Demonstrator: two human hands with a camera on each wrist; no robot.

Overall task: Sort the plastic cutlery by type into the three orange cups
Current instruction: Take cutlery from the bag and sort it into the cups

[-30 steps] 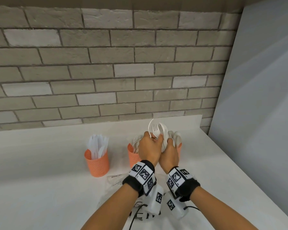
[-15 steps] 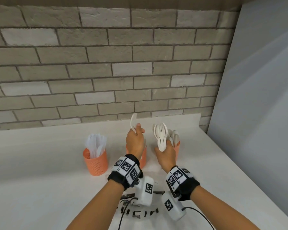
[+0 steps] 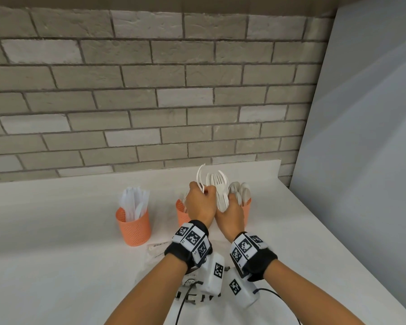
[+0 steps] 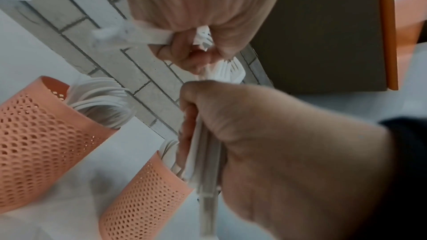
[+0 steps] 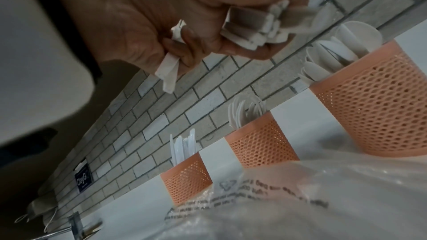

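Three orange mesh cups stand in a row: the left cup (image 3: 133,227) holds knives, the middle cup (image 3: 181,213) holds forks (image 5: 247,110) and is half hidden behind my left hand, and the right cup (image 3: 247,208) holds spoons (image 3: 240,191). My right hand (image 3: 230,201) grips a bundle of white forks (image 3: 218,187) upright above the cups. My left hand (image 3: 204,191) is pressed beside it and pinches a single curved fork (image 3: 201,175) by its handle (image 5: 168,68). The bundle's handle ends (image 5: 251,30) stick out below my right fist.
The white counter (image 3: 56,254) meets a brick wall (image 3: 150,102) behind the cups. A grey panel (image 3: 361,160) closes the right side. A crumpled clear plastic bag (image 5: 300,198) lies on the counter under my wrists.
Half a second ago my left hand held a fork over the middle cup, apart from the right hand. It has moved back right against the bundle, a fork in its fingers.
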